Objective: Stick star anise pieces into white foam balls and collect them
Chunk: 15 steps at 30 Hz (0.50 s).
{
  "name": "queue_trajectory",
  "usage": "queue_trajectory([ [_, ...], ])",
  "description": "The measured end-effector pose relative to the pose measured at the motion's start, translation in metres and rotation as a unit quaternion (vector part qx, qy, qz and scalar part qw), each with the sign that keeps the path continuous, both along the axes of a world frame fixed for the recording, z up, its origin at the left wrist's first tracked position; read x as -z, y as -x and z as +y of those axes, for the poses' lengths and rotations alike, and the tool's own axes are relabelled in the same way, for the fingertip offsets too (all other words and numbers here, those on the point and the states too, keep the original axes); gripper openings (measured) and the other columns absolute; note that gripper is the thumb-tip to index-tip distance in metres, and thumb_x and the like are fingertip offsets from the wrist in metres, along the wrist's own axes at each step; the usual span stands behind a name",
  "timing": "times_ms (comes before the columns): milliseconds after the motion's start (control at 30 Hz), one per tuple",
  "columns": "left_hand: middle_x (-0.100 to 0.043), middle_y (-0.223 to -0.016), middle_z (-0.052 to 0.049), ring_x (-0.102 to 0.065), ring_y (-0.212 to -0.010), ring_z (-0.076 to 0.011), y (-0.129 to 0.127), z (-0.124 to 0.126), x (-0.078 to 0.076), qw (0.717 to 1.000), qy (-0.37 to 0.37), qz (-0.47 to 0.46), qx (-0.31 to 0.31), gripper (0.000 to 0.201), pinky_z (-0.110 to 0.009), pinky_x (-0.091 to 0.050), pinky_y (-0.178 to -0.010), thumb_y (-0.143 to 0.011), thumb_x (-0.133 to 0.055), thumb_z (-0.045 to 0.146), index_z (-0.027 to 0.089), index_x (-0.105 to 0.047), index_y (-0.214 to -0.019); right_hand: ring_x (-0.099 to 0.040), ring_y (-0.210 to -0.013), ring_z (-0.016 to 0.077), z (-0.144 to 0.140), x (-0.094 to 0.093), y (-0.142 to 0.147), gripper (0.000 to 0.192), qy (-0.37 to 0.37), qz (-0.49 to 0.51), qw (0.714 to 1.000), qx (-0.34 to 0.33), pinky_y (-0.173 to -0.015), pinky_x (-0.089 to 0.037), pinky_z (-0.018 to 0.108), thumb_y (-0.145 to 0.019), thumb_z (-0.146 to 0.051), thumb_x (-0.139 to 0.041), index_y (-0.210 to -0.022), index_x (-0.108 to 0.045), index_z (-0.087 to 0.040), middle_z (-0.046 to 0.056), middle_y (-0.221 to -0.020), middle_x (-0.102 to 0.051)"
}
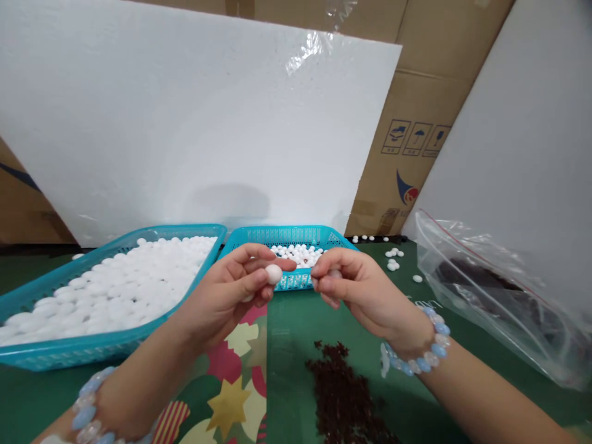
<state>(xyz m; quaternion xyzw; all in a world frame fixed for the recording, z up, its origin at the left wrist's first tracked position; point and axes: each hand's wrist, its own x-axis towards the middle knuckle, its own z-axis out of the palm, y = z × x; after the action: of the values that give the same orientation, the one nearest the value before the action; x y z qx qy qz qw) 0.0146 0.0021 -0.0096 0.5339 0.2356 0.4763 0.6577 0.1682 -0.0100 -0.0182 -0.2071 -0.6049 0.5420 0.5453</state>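
Head view, both hands raised above the desk (287, 345). The left hand (226, 296) held a small white bead (273, 274) with its grip closed on it, thumb beneath and forefinger above, just in front of the near rim of the smaller blue basket (296, 235). The right hand (356, 283) faced it, fingertips pinched together close beside the bead; whether they pinched something small could not be told, as the fingers hid the gap. The bead appeared smooth, rounded and very light, probably hard and somewhat slippery, so it was judged best taken across its widest part with two fingertip pads and little force, since a glancing pinch could shoot it out. The larger blue basket (46, 357) at left was heaped with like white beads, the smaller one held a thin layer, and a few strays (393, 264) lay on the green cloth at right. A heap of dark reddish-brown bits (345, 401) lay on the desk below the right wrist, and an open clear plastic bag (499, 296) with dark contents stood at right. Each wrist bore a bracelet of pale stones (428, 357).
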Motion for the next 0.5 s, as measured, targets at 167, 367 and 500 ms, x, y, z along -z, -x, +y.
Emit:
queue_trajectory([
  [167, -0.060, -0.067, 0.000, -0.048, -0.046, -0.0038, -0.001, -0.004, 0.000, 0.999, -0.033, 0.038, 0.014, 0.007, -0.012, -0.039, -0.042, -0.052, -0.060, 0.014, 0.017, -0.057, -0.057, -0.042, -0.044, -0.0003, -0.011, -0.002, 0.006, 0.019, -0.032, -0.016, 0.998, -0.052, -0.040, -0.034, 0.010, -0.055, 0.002, -0.051, -0.058, -0.052, -0.017, -0.007, -0.055, -0.048],
  [367, -0.055, -0.061, 0.003, -0.048, -0.044, -0.0046, -0.003, -0.004, 0.002, 0.995, -0.086, 0.040, 0.002, 0.008, -0.013, -0.039, -0.038, -0.048, -0.062, 0.013, 0.020, -0.060, -0.052, -0.044, -0.045, 0.0016, -0.015, -0.003, 0.009, 0.015, -0.068, -0.040, 0.996, -0.030, -0.046, -0.039, 0.014, -0.058, -0.001, -0.050, -0.056, -0.050, -0.016, -0.008, -0.049, -0.044],
  [500, -0.055, -0.052, 0.004, -0.047, -0.039, -0.0037, -0.003, -0.004, 0.002, 0.996, -0.083, 0.028, 0.012, 0.011, -0.012, -0.039, -0.037, -0.048, -0.063, 0.016, 0.022, -0.060, -0.057, -0.046, -0.055, 0.0044, -0.011, -0.001, 0.009, 0.013, -0.126, -0.062, 0.990, 0.032, -0.048, -0.038, 0.016, -0.057, -0.003, -0.052, -0.054, -0.052, -0.016, -0.004, -0.059, -0.049],
])
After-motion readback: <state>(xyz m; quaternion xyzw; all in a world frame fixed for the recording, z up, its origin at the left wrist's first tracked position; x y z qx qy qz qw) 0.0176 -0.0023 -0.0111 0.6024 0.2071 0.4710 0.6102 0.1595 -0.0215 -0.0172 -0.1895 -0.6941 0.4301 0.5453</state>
